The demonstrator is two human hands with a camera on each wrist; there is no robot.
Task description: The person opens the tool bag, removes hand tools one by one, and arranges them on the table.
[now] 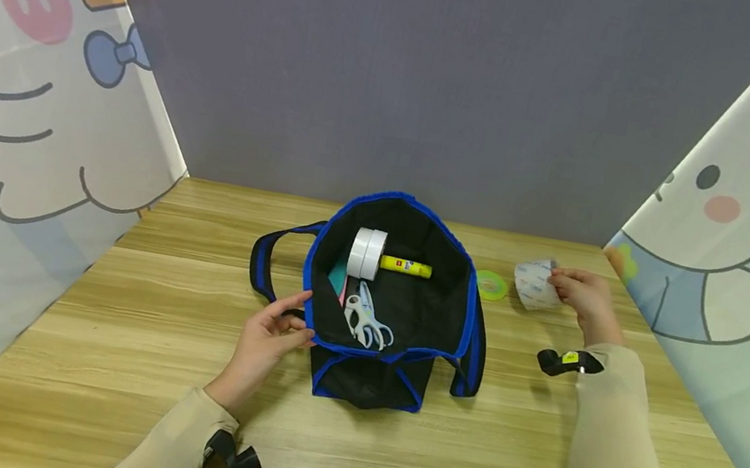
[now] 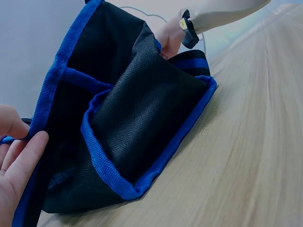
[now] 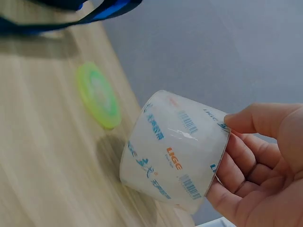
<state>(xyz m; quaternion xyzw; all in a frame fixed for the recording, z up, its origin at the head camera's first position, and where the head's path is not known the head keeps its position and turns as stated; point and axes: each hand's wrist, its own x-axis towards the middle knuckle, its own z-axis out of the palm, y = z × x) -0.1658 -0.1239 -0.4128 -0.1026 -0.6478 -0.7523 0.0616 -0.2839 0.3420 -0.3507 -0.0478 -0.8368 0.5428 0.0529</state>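
Note:
A black bag with blue edging (image 1: pixel 372 381) stands wide-mouthed on the table. My left hand (image 1: pixel 264 343) pinches its rim at the near left corner, thumb and fingers on either side of the blue trim (image 2: pixel 49 101). Off to the bag's right, my right hand (image 1: pixel 585 300) grips the edge of a roll of packing tape (image 3: pixel 165 151), its surface printed with LIGE lettering and barcodes. The roll is tilted, raised above the table. Inside the bag lie white tape rolls (image 1: pixel 366 254), a yellow glue stick (image 1: pixel 406 267) and white-handled scissors (image 1: pixel 365 318).
A yellow-green disc (image 1: pixel 490 285) lies flat on the wooden table (image 1: pixel 132 326) between the bag and the packing tape. Bag straps (image 1: pixel 260 261) loop out at both sides. A grey panel (image 1: pixel 407 75) stands behind, with cartoon-printed panels left and right.

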